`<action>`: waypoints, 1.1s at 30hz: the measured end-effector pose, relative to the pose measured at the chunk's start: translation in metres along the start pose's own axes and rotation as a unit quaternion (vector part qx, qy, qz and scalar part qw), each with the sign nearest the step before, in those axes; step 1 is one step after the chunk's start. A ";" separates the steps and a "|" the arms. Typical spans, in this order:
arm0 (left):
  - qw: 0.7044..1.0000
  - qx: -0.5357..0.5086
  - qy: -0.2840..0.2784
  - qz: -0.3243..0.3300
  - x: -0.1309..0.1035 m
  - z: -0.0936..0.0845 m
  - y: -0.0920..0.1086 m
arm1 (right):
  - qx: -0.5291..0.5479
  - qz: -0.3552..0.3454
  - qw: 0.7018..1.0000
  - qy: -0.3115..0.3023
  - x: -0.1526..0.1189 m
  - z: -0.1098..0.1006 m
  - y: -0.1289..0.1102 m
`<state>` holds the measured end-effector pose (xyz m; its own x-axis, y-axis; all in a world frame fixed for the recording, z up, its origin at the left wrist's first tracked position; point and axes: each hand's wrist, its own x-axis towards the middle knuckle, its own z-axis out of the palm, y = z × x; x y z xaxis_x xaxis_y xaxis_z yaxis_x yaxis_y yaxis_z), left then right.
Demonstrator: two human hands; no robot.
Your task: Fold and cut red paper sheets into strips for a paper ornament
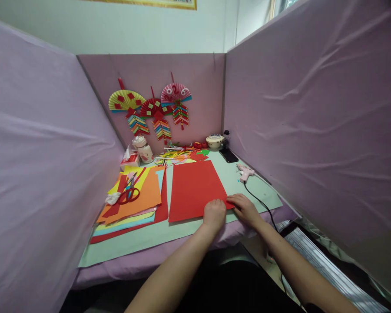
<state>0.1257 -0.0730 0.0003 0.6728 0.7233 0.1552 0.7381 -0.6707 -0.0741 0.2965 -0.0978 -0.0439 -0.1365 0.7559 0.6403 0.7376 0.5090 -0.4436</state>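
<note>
A large sheet of red paper (pixel 195 184) lies flat in front of me on the pale green table cover. My left hand (pixel 215 214) is closed at its near edge, close to the right corner, knuckles up and fingers curled over the paper. Just to the right, my right hand (pixel 243 208) grips the near right corner, fingers on top; its thumb is hidden. Left of the sheet is a stack of coloured paper (pixel 151 191), orange uppermost, with red-handled scissors (pixel 129 195) lying on it beside red strips and a crumpled white tissue (pixel 113 198).
A pink glue gun (pixel 246 172) with a black cord lies at the right, near a dark phone (pixel 228 155). Paper scraps (pixel 177 156), a lidded bowl (pixel 214 141), a white jar (pixel 143 150) and a tissue box (pixel 130 159) line the back. Paper fan ornaments (pixel 127 101) hang on the partition.
</note>
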 end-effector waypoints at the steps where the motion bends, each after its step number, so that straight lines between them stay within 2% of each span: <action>1: 1.000 -0.001 -0.001 0.001 0.000 0.000 0.000 | 0.001 -0.005 1.000 0.001 -0.001 0.000 0.000; 25: 0.999 0.003 0.018 -0.029 -0.001 -0.001 0.013 | -0.003 -0.015 1.000 0.021 -0.003 0.002 0.000; 33: 1.000 -0.002 0.022 0.001 0.000 0.002 0.010 | -0.004 -0.008 1.000 0.019 -0.002 0.003 0.000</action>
<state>0.1335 -0.0791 -0.0025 0.6709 0.7146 0.1983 0.7369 -0.6724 -0.0700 0.2948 -0.0984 -0.0467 -0.1233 0.7314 0.6708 0.7405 0.5178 -0.4285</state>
